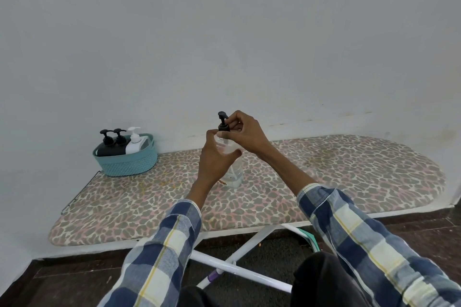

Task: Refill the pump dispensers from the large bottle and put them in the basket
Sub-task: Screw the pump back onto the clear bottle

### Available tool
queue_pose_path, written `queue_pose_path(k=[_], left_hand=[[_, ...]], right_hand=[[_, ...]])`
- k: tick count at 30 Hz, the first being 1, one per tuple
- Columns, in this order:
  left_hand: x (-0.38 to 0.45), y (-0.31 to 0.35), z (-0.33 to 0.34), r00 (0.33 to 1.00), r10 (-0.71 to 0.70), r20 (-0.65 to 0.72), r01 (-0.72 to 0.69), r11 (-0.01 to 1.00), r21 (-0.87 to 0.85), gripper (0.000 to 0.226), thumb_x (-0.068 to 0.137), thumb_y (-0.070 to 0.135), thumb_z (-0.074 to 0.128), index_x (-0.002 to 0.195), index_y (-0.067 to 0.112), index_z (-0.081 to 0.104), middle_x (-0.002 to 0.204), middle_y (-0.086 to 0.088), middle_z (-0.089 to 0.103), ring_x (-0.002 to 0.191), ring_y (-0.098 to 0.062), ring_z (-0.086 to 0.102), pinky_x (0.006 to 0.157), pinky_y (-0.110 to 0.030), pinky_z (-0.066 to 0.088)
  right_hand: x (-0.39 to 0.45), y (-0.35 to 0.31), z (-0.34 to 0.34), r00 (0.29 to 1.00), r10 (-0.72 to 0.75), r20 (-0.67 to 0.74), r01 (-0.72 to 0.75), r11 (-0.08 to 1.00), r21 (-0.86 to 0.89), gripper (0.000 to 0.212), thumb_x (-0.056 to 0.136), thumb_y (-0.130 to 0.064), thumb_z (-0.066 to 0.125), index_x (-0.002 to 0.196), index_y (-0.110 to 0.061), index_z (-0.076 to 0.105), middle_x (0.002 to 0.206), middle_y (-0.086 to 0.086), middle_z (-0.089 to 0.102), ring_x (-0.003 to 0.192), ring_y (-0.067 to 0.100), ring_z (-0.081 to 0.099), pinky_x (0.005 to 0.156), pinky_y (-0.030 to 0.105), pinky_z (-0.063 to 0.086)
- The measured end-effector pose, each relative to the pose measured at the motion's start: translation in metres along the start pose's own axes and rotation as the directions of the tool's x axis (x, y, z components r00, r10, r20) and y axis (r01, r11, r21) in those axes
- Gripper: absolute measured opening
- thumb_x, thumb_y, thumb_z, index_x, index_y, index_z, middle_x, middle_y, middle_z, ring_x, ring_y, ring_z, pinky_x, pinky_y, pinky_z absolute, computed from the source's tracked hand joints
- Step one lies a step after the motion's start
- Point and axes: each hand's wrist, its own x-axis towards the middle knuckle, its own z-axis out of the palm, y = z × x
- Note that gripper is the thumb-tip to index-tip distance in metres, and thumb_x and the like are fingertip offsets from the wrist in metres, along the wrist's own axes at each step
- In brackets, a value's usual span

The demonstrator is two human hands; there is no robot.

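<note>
Head view: a clear plastic bottle (234,172) is stood on the leopard-print padded board (324,172), gripped by the left hand (214,159); its black pump (222,123) is pinched by the right hand (245,132). Three dispensers (119,143) are kept in the teal woven basket (129,163)

Plain white wall (224,32), leopard-print ironing board (349,169), dark floor (74,279).
</note>
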Motion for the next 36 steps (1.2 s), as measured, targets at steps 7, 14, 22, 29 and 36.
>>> queue_pose_path(k=[7, 14, 22, 29, 36], left_hand=[[0.001, -0.003, -0.003, 1.000, -0.027, -0.014, 0.027, 1.000, -0.012, 0.074, 0.083, 0.033, 0.089, 0.140, 0.026, 0.042, 0.120, 0.007, 0.064, 0.100, -0.010, 0.062, 0.073, -0.017, 0.045], [0.002, -0.001, 0.001, 1.000, -0.012, -0.002, 0.012, 1.000, 0.017, 0.074, 0.081, 0.036, 0.090, 0.136, 0.028, 0.041, 0.115, 0.011, 0.065, 0.094, -0.003, 0.064, 0.071, -0.022, 0.049], [0.002, -0.004, 0.000, 1.000, -0.025, -0.015, 0.025, 1.000, 0.016, 0.074, 0.083, 0.034, 0.090, 0.138, 0.026, 0.041, 0.116, 0.006, 0.065, 0.092, 0.005, 0.061, 0.069, -0.018, 0.045], [0.000, 0.000, 0.003, 1.000, -0.009, -0.017, 0.009, 1.000, 0.002, 0.073, 0.081, 0.039, 0.091, 0.133, 0.032, 0.041, 0.115, 0.012, 0.067, 0.094, 0.003, 0.065, 0.071, -0.025, 0.051], [0.000, -0.004, -0.001, 0.999, -0.019, -0.037, 0.018, 1.000, -0.019, 0.077, 0.081, 0.040, 0.092, 0.137, 0.027, 0.041, 0.120, 0.007, 0.067, 0.103, -0.015, 0.066, 0.075, -0.020, 0.049]], right_hand=[[-0.002, -0.004, 0.003, 0.995, -0.009, 0.102, 0.006, 0.999, 0.034, 0.028, 0.096, -0.013, 0.071, 0.124, -0.020, 0.073, 0.117, -0.009, 0.078, 0.112, 0.005, 0.073, 0.103, 0.029, 0.052], [-0.005, -0.001, 0.002, 1.000, -0.006, -0.003, 0.006, 0.997, 0.074, 0.030, 0.086, -0.013, 0.087, 0.111, -0.010, 0.069, 0.102, -0.006, 0.081, 0.099, 0.006, 0.077, 0.087, 0.020, 0.059], [-0.006, -0.003, 0.003, 0.998, 0.001, 0.067, -0.005, 0.998, 0.056, 0.030, 0.097, -0.007, 0.068, 0.125, -0.018, 0.071, 0.120, -0.008, 0.077, 0.111, 0.001, 0.072, 0.096, 0.017, 0.053], [-0.005, 0.003, 0.007, 0.999, 0.022, -0.032, -0.021, 0.999, 0.036, 0.034, 0.084, -0.018, 0.089, 0.113, -0.017, 0.071, 0.102, -0.010, 0.078, 0.098, 0.001, 0.075, 0.093, 0.021, 0.058], [-0.005, 0.000, 0.010, 0.997, -0.023, 0.073, 0.023, 1.000, -0.003, 0.032, 0.098, -0.010, 0.070, 0.129, -0.018, 0.073, 0.124, -0.009, 0.076, 0.114, 0.003, 0.072, 0.107, 0.027, 0.053]])
